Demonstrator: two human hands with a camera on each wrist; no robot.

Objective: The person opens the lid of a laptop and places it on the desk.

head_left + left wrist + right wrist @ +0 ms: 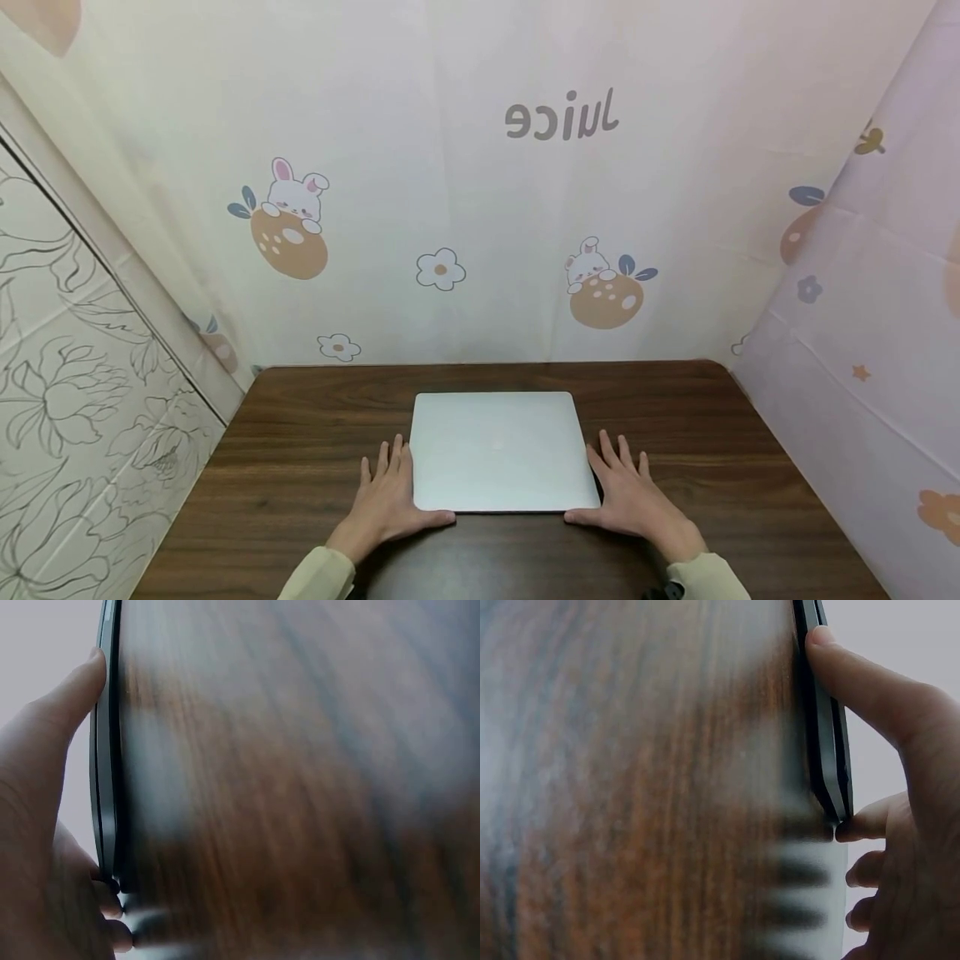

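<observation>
A closed silver laptop (498, 458) lies flat on the dark wooden table, its front edge toward me. At its left front corner my left hand (384, 500) rests with fingers straight and spread, the thumb along the front edge. My right hand (628, 497) mirrors it at the right front corner, its index finger by the side edge. Each wrist view shows a thumb touching the thin front edge of the laptop (107, 772), (827, 750). Neither hand has its fingers curled round it.
The dark wood-grain table (300, 458) extends on both sides of the laptop. Behind it hangs a pale curtain (495, 192) printed with rabbits and flowers. More patterned cloth (870, 317) borders the right side, and a panel with line-drawn flowers (67, 400) stands at the left.
</observation>
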